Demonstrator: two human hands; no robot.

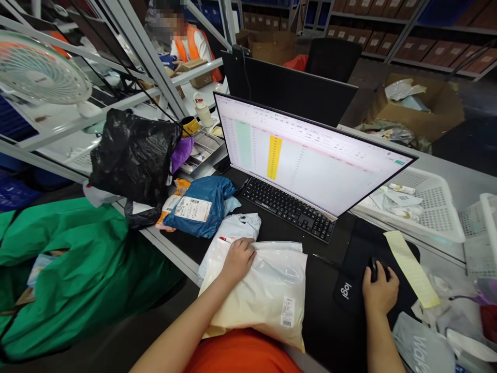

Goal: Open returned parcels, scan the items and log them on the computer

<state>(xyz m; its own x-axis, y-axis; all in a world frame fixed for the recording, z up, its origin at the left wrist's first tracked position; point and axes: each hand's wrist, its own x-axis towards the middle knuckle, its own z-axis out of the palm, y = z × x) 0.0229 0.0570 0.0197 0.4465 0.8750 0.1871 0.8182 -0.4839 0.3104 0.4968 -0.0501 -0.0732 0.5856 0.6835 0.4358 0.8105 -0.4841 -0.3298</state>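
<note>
My left hand (237, 260) rests with curled fingers on top of a white plastic parcel bag (267, 290) that lies on the black desk in front of me. A barcode label (288, 312) sits near the bag's lower edge. My right hand (379, 291) is closed over a black computer mouse (373, 269) on a black mouse pad (349, 290). Ahead stand a black keyboard (287, 206) and a monitor (306, 155) showing a spreadsheet with a yellow column.
A blue parcel (202, 204) with a shipping label and a black plastic bag (132, 155) lie at the left. A green sack (77, 269) hangs below the desk. White baskets (435, 207) stand at the right. A long yellow paper strip (411, 268) lies by the mouse. Another person in an orange vest (194, 46) works behind.
</note>
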